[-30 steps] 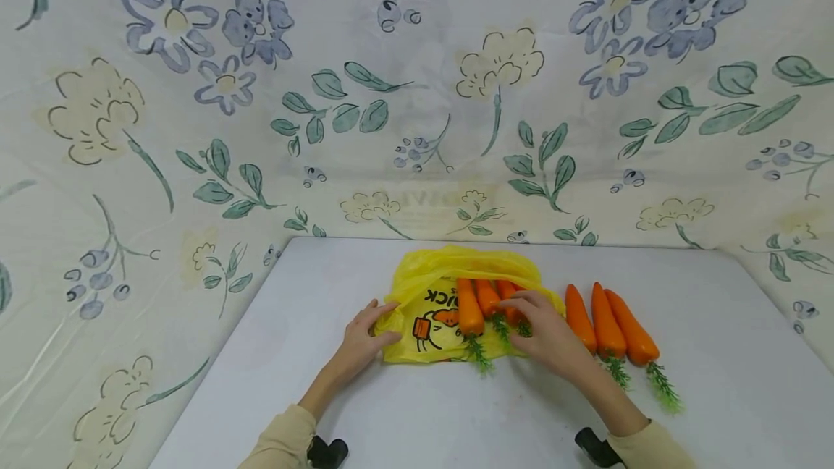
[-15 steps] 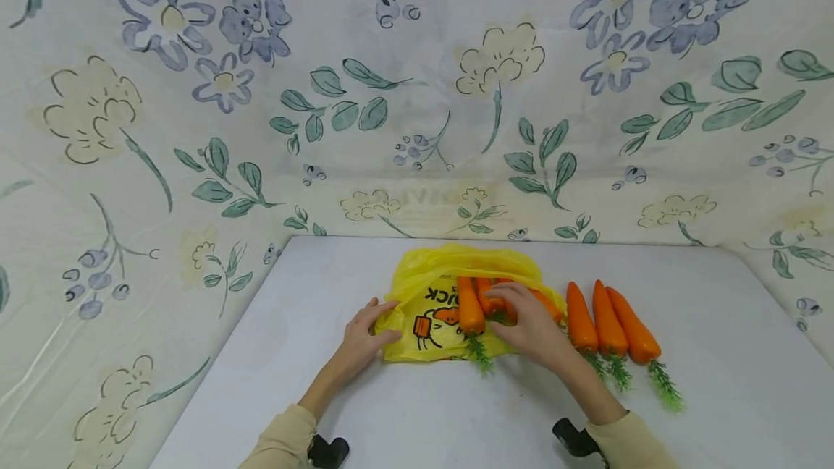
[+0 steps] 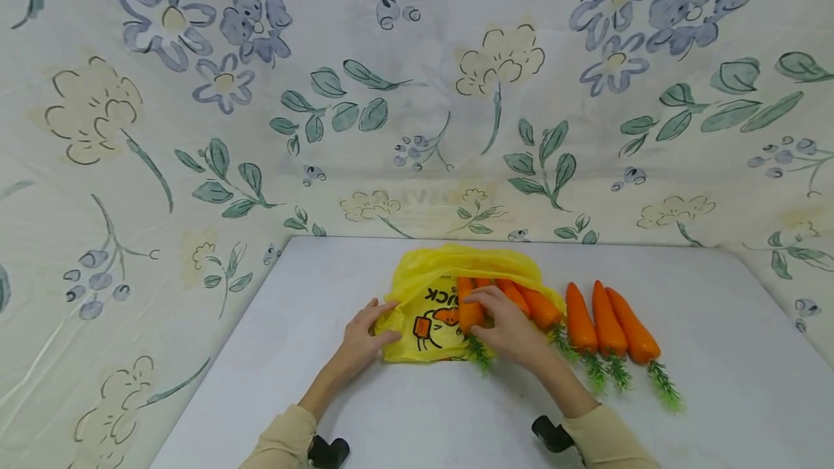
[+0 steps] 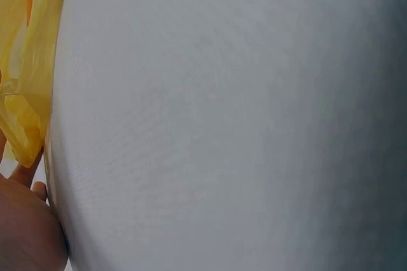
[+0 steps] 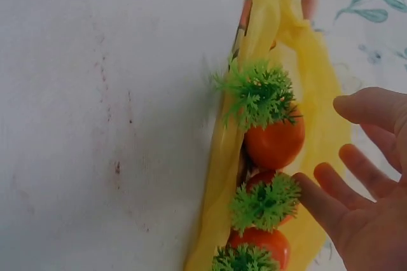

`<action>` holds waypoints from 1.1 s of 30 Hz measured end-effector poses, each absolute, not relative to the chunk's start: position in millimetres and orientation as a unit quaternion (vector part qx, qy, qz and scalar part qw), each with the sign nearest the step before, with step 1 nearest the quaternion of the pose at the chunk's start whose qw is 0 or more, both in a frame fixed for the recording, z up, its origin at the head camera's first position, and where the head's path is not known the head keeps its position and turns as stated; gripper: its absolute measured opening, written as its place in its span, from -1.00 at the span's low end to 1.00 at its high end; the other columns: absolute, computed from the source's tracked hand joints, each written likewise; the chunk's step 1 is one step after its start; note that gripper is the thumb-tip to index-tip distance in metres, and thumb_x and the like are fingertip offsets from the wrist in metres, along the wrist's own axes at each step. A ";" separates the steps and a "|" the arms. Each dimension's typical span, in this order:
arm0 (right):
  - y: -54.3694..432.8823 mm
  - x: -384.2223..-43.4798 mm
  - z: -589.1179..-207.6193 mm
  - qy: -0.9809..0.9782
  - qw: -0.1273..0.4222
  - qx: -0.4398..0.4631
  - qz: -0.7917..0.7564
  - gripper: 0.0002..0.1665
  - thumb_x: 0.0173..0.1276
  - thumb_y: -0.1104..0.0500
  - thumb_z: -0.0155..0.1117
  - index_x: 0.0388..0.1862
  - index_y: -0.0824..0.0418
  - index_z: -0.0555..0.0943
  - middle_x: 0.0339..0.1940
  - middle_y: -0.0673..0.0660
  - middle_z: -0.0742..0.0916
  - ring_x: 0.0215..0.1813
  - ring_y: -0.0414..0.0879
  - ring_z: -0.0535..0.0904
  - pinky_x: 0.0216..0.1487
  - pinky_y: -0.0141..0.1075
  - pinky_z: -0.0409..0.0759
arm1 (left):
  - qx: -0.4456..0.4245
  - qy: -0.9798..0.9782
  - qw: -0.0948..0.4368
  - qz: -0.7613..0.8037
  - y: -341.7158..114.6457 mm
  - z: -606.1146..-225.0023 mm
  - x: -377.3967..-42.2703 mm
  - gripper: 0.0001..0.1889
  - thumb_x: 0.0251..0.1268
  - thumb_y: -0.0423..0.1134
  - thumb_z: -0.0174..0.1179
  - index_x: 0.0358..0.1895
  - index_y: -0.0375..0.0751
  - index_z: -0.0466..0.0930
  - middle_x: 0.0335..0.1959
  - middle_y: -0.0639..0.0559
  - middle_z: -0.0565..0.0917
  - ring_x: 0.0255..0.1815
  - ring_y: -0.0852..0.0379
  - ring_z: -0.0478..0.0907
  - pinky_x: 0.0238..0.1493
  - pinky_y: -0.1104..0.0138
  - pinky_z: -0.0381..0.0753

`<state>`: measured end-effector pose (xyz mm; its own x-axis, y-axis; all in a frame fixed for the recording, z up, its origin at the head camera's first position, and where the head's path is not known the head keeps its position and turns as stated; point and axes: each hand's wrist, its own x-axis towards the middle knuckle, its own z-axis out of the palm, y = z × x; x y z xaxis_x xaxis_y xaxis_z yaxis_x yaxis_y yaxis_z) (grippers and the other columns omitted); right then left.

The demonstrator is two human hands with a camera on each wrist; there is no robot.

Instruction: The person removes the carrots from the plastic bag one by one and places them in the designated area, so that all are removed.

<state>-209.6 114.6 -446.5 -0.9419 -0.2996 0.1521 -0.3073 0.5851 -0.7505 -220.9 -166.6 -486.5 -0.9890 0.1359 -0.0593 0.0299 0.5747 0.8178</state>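
A yellow plastic bag (image 3: 426,288) with a printed cartoon lies flat, its mouth toward me. Several orange carrots (image 3: 539,307) with green tops stick out of it side by side. My left hand (image 3: 358,333) holds the bag's left edge between thumb and fingers; in the left wrist view only part of that hand (image 4: 28,229) shows beside the yellow corner. Over the leftmost carrots is my right hand (image 3: 511,328), partly covering them. In the right wrist view its fingers (image 5: 365,179) are spread, one fingertip close to a leafy top (image 5: 264,201); contact is unclear.
Three loose carrots (image 3: 609,320) lie right of the bag on the white table (image 3: 417,418), leafy ends toward me. Behind and beside the table hangs a flower-patterned cloth (image 3: 417,107). A black wrist camera (image 3: 552,434) sits at the right sleeve.
My right hand has moved left along the bag mouth. Carrots at the bag's right side, covered by the hand earlier, now show, angled to the right. My left hand has stayed put.
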 end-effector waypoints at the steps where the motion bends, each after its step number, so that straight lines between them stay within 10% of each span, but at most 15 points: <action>1: 113.4 -209.9 -447.0 -0.892 0.003 0.169 0.419 -0.53 0.23 0.34 0.38 0.15 0.17 0.62 0.23 0.08 0.57 0.24 0.08 0.51 0.28 0.02 0.51 | 0.047 0.886 0.058 0.458 -166.6 -486.5 -220.8 -0.37 0.17 -0.05 0.24 0.38 0.00 0.45 0.57 -0.24 0.10 0.58 -0.29 -0.07 0.44 -0.35 -0.16; 33: 93.3 -212.3 -469.7 -0.911 0.021 0.172 0.375 -0.60 0.16 0.36 0.42 0.03 0.26 0.68 0.19 0.22 0.54 0.25 0.17 0.43 0.19 0.03 0.53 | 0.045 0.884 0.058 0.461 -166.8 -488.0 -221.0 -0.37 0.16 -0.05 0.23 0.37 -0.01 0.46 0.57 -0.23 0.10 0.58 -0.30 -0.08 0.43 -0.36 -0.18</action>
